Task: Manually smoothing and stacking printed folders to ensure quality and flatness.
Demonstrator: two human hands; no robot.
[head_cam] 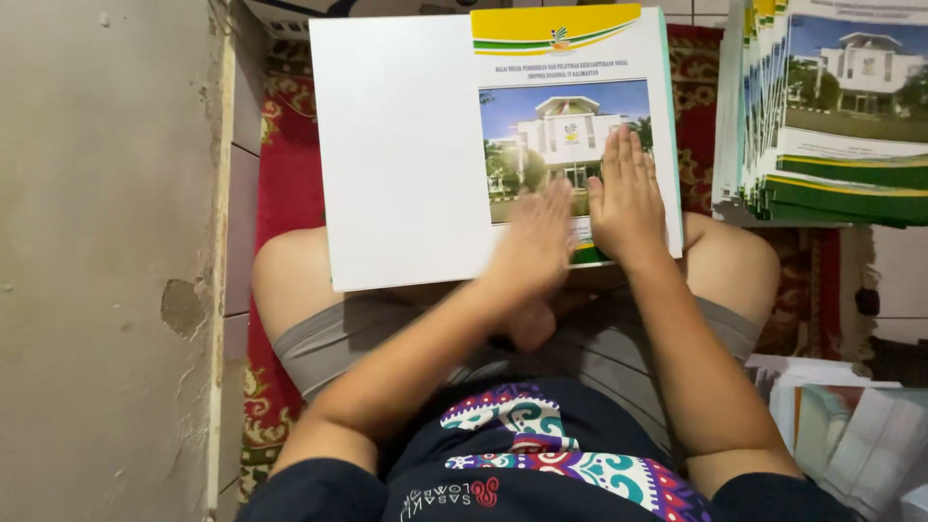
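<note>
White folded cover (406,155) pressed flat under open left hand (532,246), right hand (626,198); gripping nothing; creasing stage, firm sweep needed.

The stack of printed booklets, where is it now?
In the head view, the stack of printed booklets lies at the upper right on the red patterned rug, just right of the folded sheet under both hands.

I see a folded sheet (406,145) lying across my lap, over both knees. My left hand (532,242) and right hand (626,198) rest flat on its right half, side by side, just beside each other. To the right, well apart from the hands, stands a stack of booklets (831,106) on the rug (285,184). A wall (106,261) runs along my left. Loose papers (851,435) lie at my right hip.
</note>
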